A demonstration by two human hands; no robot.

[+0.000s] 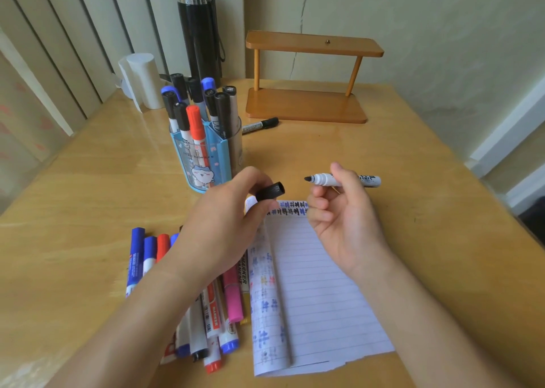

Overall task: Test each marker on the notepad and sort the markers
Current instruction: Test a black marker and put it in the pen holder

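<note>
Wooden desk (413,157), hands (218,228) (345,219) over notepad's (318,293) far edge, holding cap (269,191), marker (324,179)

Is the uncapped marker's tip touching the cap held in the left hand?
Apart. The head view shows a strip of table between the cap and the tip of the marker.

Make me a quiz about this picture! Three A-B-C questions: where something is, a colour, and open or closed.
1. Where does the lone marker lie? A on the floor; B on the table by the wooden shelf; C in a hand.
2. What colour is the tip of the marker in the right hand? A black; B red; C green.
3. That marker is: A capped; B snapped in two; C uncapped.
Answers: 1 B, it rests beside the shelf's base. 2 A, the tip shows black. 3 C, the left hand holds its cap.
</note>
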